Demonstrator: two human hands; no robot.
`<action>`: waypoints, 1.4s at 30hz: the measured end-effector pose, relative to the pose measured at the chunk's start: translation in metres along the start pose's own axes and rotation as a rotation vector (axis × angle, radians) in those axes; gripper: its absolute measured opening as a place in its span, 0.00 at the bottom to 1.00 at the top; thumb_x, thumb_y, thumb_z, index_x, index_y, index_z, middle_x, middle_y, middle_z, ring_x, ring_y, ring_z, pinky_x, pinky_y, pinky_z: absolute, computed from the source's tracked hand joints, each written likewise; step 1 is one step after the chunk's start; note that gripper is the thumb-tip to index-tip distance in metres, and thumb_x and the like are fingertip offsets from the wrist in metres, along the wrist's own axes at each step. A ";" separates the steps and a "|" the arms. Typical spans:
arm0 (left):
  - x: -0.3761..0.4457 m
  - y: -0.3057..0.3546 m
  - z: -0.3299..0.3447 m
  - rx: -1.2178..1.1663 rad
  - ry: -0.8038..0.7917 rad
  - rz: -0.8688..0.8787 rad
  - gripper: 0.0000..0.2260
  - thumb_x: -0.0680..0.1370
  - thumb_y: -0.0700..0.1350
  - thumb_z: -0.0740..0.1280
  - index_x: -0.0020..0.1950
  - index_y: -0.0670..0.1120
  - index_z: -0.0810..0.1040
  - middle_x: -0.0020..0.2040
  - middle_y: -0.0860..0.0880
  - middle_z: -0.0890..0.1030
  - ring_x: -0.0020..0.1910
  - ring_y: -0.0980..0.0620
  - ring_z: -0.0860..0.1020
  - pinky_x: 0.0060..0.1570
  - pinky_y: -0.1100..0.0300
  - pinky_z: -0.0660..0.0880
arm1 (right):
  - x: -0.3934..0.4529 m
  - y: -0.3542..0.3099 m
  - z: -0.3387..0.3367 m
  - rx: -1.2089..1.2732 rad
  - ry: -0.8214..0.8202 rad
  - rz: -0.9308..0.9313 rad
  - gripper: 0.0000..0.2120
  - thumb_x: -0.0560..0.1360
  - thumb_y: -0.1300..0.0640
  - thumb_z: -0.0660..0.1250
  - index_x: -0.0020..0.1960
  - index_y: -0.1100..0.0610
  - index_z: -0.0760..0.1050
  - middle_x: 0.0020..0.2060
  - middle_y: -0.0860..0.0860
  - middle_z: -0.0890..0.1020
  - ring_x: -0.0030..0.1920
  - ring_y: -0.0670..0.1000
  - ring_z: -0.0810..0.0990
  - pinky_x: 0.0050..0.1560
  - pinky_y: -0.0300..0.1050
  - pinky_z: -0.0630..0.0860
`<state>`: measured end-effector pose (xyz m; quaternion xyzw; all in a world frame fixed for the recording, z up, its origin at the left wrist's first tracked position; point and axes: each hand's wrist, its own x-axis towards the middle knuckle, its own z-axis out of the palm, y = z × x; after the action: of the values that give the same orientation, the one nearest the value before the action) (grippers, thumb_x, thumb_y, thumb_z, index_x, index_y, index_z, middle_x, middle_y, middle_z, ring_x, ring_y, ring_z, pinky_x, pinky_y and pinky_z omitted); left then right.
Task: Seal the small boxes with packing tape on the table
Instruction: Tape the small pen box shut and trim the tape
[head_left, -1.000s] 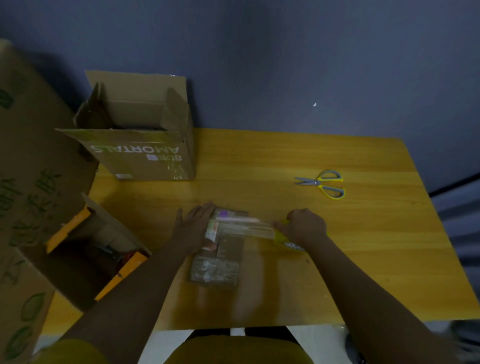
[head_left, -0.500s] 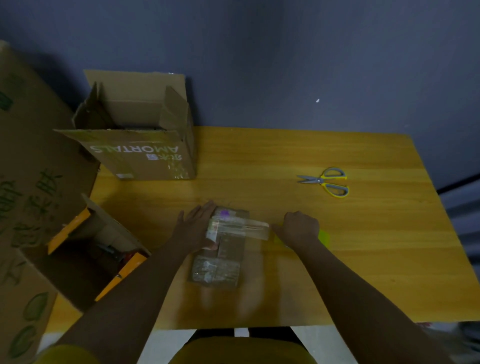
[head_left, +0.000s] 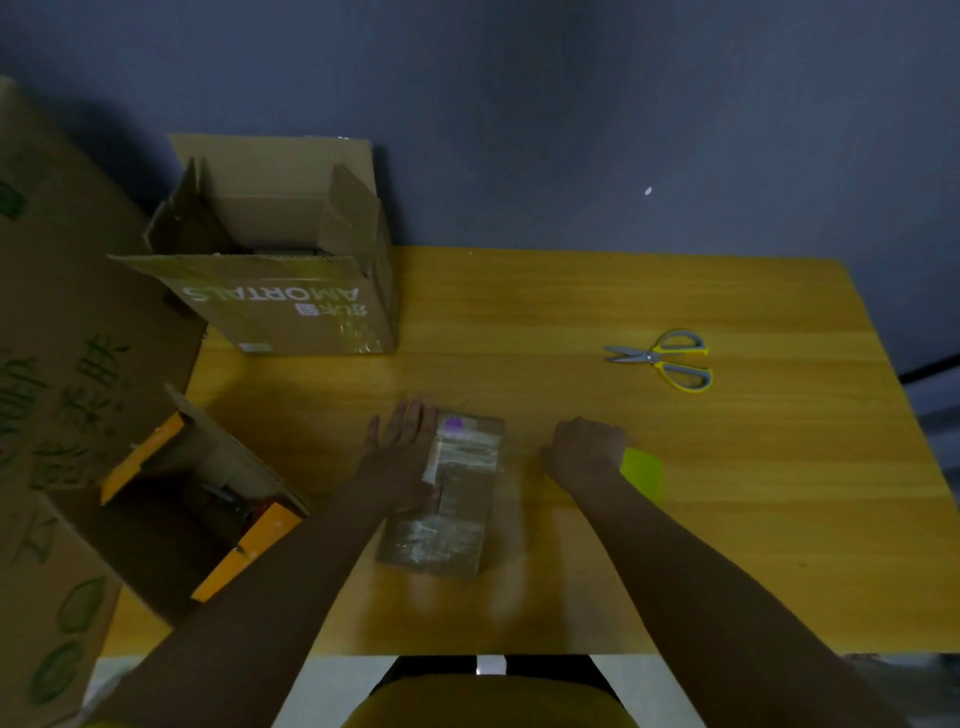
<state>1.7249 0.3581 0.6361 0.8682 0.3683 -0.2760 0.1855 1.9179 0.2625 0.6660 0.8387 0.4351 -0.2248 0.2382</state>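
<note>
Head view: one small flat brown cardboard box (head_left: 449, 491), rectangular, with glossy clear tape bands and a purple spot near its far end, lies near the front middle of the smooth yellow-orange wooden table (head_left: 597, 306). The left hand (head_left: 402, 457) lies flat, fingers straight, along the box's left edge, with the thumb pressing on the top. The right hand (head_left: 587, 452) is curled, knuckles up, gripping a yellow-green tape dispenser (head_left: 641, 475), blurred, resting on the table just right of the box. One pair of scissors with yellow-grey handles and metal blades (head_left: 665, 359) lies well apart at the far right. Count of larger cartons: three. One open corrugated carton printed AMORTALS (head_left: 291, 301) stands at the table's far left corner; one open carton with orange-edged flaps (head_left: 202, 499) and one tall carton with green print (head_left: 57, 374) are off the left edge. Versus 0.5 s ago: the right hand with the dispenser sits further right of the box; the raised tape strip between box and hand no longer shows; the left hand is unchanged.
</note>
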 end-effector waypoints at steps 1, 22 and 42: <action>-0.002 0.004 0.002 -0.004 0.019 0.015 0.41 0.80 0.54 0.61 0.77 0.44 0.32 0.76 0.46 0.30 0.75 0.45 0.31 0.72 0.42 0.36 | 0.001 -0.001 0.000 -0.006 -0.007 0.000 0.17 0.81 0.49 0.56 0.65 0.54 0.73 0.62 0.52 0.77 0.63 0.56 0.76 0.63 0.50 0.69; 0.022 0.066 0.047 -0.118 0.288 -0.108 0.36 0.79 0.67 0.39 0.76 0.45 0.58 0.75 0.39 0.62 0.74 0.37 0.60 0.68 0.33 0.52 | 0.007 0.005 0.005 0.002 0.023 -0.045 0.15 0.80 0.50 0.57 0.62 0.53 0.76 0.60 0.51 0.79 0.61 0.55 0.77 0.57 0.48 0.69; 0.021 0.051 0.029 -0.376 0.351 -0.242 0.35 0.78 0.68 0.47 0.78 0.54 0.39 0.78 0.47 0.33 0.76 0.45 0.32 0.72 0.41 0.38 | 0.007 0.010 0.004 0.023 0.001 -0.059 0.14 0.80 0.52 0.57 0.60 0.54 0.76 0.57 0.52 0.79 0.59 0.55 0.78 0.57 0.48 0.72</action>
<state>1.7646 0.3208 0.6069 0.8029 0.5403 -0.0685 0.2424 1.9291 0.2593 0.6607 0.8283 0.4572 -0.2364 0.2216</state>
